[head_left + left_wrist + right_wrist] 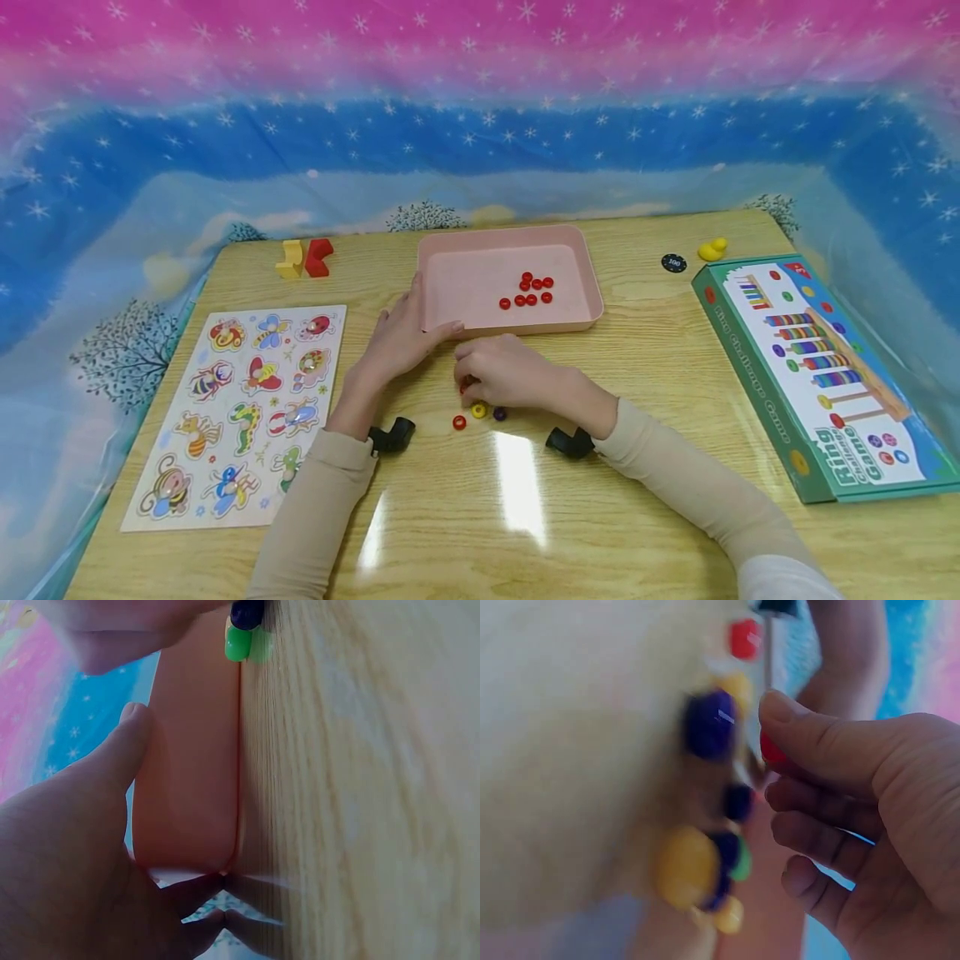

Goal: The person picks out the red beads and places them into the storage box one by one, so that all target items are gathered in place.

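Note:
A pink tray (512, 327) stands at the back middle with several red rings (532, 299) inside it. My left hand (397, 336) rests at its front left corner, fingers stretched along the left side and thumb at the front rim. Just in front of the tray, my right hand (510, 372) pinches a red ring (771, 750) between thumb and index finger. Under and beside that hand, loose rings lie on the table: a red ring (460, 422), a yellow ring (478, 410) and a purple ring (500, 413). More purple, yellow and green rings show in the right wrist view.
An insect puzzle board (247, 417) lies at left, with a yellow block (289, 259) and a red block (318, 257) behind it. On the right is a green game box (825, 379); a black chip (674, 263) and a yellow toy duck (712, 249) sit near its far end.

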Action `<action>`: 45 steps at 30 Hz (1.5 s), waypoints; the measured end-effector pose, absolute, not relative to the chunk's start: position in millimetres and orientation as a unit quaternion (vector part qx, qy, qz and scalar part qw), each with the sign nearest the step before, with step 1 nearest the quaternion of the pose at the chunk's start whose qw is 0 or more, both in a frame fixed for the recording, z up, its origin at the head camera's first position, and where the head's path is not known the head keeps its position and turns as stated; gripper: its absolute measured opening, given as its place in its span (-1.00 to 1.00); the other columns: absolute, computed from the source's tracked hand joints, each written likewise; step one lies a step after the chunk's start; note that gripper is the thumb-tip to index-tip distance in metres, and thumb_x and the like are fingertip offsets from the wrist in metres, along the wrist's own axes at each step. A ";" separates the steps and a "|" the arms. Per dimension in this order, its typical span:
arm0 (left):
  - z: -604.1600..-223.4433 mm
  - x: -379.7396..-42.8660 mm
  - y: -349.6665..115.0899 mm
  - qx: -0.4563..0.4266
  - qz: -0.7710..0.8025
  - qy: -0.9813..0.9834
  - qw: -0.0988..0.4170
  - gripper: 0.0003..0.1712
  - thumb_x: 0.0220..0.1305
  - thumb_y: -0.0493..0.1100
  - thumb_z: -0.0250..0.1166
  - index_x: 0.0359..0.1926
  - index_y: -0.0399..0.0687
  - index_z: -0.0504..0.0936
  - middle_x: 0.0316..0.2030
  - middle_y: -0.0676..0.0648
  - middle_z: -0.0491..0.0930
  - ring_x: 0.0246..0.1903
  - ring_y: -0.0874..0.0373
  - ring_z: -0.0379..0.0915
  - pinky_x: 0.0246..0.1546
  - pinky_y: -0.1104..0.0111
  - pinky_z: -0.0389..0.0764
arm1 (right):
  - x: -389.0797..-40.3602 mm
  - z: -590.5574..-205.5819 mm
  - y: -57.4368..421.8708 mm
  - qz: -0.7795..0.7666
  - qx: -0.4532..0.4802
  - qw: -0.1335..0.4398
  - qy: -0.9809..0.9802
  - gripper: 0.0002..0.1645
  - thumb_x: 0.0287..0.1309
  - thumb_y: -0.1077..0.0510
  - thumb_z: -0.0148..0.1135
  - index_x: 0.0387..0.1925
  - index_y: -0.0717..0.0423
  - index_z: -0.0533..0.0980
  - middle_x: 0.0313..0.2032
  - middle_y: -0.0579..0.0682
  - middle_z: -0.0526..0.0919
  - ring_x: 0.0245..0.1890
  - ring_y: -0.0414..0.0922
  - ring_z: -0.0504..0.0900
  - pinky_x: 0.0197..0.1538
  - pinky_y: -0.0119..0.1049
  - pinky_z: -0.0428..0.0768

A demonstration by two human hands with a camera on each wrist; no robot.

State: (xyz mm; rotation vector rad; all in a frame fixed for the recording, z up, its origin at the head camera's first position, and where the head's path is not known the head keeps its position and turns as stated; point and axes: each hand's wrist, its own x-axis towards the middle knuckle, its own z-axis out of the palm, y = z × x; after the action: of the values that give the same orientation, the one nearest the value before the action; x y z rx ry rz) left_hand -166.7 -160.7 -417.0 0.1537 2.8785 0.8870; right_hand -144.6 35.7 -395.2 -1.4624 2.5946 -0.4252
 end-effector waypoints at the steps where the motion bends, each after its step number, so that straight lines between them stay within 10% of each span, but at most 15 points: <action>1: -416.9 -166.5 -160.5 0.051 0.294 0.952 0.062 0.28 -0.03 0.60 -0.02 0.44 0.10 -0.46 0.43 -0.12 0.00 0.43 -0.03 -0.09 0.36 -0.15 -0.11 | -146.8 -392.6 37.8 -0.142 -0.479 0.060 0.864 -0.90 -0.01 -0.09 0.34 -0.50 -0.23 0.60 -0.45 -0.33 0.48 -0.45 -0.39 0.43 -0.37 -0.45 0.43; 30: -418.1 -167.1 -158.5 0.034 0.295 0.953 0.066 0.25 0.03 0.50 0.08 0.45 0.11 -0.45 0.44 -0.14 -0.03 0.43 -0.05 -0.11 0.38 -0.13 -0.18 | -240.8 -407.6 99.9 -0.241 -0.257 0.057 0.934 -0.91 -0.03 0.07 0.38 -0.48 -0.02 0.63 -0.41 -0.09 0.63 -0.40 -0.15 0.51 -0.25 -0.29 0.48; 45: -417.0 -167.1 -159.9 0.038 0.295 0.953 0.065 0.29 -0.04 0.59 0.01 0.44 0.11 -0.46 0.43 -0.13 0.00 0.42 -0.05 -0.08 0.36 -0.16 -0.15 | -196.8 -373.2 89.6 -0.268 -0.361 0.043 0.892 -0.82 -0.04 0.06 0.39 -0.32 -0.02 0.66 -0.41 -0.18 0.60 -0.44 -0.23 0.45 -0.34 -0.36 0.45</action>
State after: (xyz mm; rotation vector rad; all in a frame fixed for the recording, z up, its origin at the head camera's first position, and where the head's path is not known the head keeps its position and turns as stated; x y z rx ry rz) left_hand -167.1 -159.9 -417.0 0.1159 2.8749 0.8900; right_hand -196.8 89.6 -373.2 -1.1044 2.7279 -0.8211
